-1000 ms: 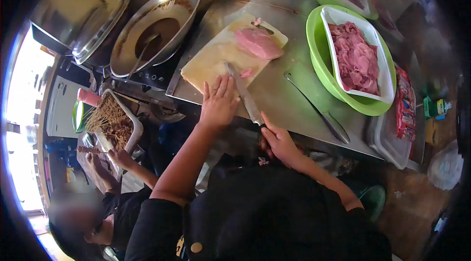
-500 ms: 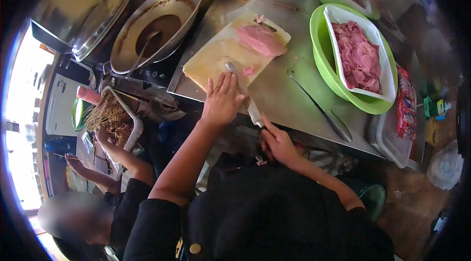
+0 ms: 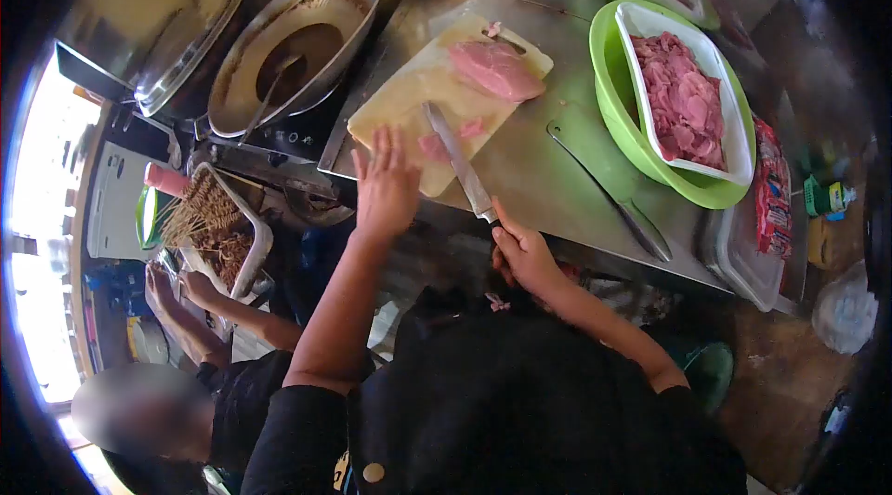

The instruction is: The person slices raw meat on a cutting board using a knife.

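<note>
The left hand (image 3: 386,193) has drawn away from the knife (image 3: 455,160), fingers spread and holding nothing, baring 1 thin slice (image 3: 432,146) at the blade; the right hand (image 3: 525,253) is closed round the handle. The larger meat piece (image 3: 497,70) lies by the far right corner of the cutting board (image 3: 395,109), the blade between it and the left hand. A long-handled utensil (image 3: 641,230) rests near the bench's (image 3: 530,188) front edge, before the green bowl (image 3: 609,67).

Pink meat (image 3: 496,70); cream cutting board (image 3: 392,111); lime-green basin (image 3: 609,77); white tray (image 3: 739,114); black shirt (image 3: 548,402).
</note>
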The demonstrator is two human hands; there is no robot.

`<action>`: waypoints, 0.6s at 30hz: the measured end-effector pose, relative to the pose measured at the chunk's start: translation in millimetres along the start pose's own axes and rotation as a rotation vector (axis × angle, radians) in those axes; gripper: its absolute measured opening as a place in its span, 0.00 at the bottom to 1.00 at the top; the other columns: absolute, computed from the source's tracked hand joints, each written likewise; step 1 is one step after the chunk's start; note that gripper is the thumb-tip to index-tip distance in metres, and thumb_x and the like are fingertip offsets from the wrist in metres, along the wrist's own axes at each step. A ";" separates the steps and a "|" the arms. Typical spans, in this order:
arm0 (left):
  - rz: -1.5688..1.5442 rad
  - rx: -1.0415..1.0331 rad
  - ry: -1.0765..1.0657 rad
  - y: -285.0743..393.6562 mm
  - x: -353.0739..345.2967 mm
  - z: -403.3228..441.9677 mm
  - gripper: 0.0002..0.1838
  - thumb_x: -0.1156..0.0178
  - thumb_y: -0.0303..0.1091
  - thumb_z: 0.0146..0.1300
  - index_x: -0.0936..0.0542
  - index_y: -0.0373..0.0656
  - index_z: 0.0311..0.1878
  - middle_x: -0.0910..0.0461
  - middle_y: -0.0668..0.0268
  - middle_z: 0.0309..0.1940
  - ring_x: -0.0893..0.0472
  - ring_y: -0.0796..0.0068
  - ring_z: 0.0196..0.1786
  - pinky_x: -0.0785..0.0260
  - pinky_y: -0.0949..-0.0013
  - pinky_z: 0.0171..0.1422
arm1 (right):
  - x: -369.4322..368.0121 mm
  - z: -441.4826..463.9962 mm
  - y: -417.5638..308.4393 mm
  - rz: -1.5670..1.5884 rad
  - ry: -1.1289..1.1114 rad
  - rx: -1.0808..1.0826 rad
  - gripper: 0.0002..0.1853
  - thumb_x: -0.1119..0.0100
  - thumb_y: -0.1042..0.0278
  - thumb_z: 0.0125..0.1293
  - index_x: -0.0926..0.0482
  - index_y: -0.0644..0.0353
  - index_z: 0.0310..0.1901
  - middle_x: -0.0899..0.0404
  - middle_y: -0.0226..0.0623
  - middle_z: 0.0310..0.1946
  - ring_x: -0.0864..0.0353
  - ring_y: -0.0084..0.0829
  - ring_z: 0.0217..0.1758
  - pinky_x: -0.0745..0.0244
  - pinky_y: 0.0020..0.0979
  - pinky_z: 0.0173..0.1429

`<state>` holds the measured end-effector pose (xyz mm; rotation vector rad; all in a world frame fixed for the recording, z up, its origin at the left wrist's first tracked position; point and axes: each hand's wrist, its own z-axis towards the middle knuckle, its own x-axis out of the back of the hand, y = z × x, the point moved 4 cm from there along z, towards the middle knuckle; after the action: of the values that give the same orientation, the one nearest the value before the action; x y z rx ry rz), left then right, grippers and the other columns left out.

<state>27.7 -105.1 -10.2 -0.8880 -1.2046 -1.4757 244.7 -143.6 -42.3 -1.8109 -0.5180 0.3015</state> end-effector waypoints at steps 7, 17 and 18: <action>0.000 -0.108 -0.103 26.6 -24.1 6.8 0.34 0.51 0.44 0.65 0.45 0.36 0.69 0.48 0.50 0.71 0.50 0.54 0.74 0.64 0.45 0.75 | -2.7 -6.1 -2.0 0.033 0.013 0.004 0.26 0.55 0.68 0.71 0.43 0.48 0.70 0.29 0.30 0.19 0.33 0.19 0.19 0.33 0.24 0.25; -0.016 -0.143 -0.112 23.7 -22.4 4.9 0.33 0.52 0.44 0.66 0.44 0.36 0.69 0.46 0.51 0.70 0.47 0.52 0.73 0.62 0.45 0.75 | -0.8 13.2 0.8 -0.105 0.031 0.139 0.27 0.55 0.68 0.71 0.44 0.53 0.70 0.30 0.30 0.19 0.33 0.19 0.18 0.33 0.25 0.25; 0.000 -0.148 -0.122 22.6 -21.9 4.7 0.33 0.52 0.44 0.66 0.44 0.36 0.69 0.46 0.51 0.70 0.47 0.52 0.73 0.62 0.45 0.75 | -3.6 21.4 -8.9 -0.031 0.005 0.062 0.27 0.54 0.68 0.71 0.44 0.53 0.70 0.30 0.30 0.19 0.33 0.19 0.17 0.34 0.25 0.25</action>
<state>54.6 -95.6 -24.2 -1.0916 -1.1948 -1.5440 230.1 -125.4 -40.4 -1.7417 -0.5271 0.2887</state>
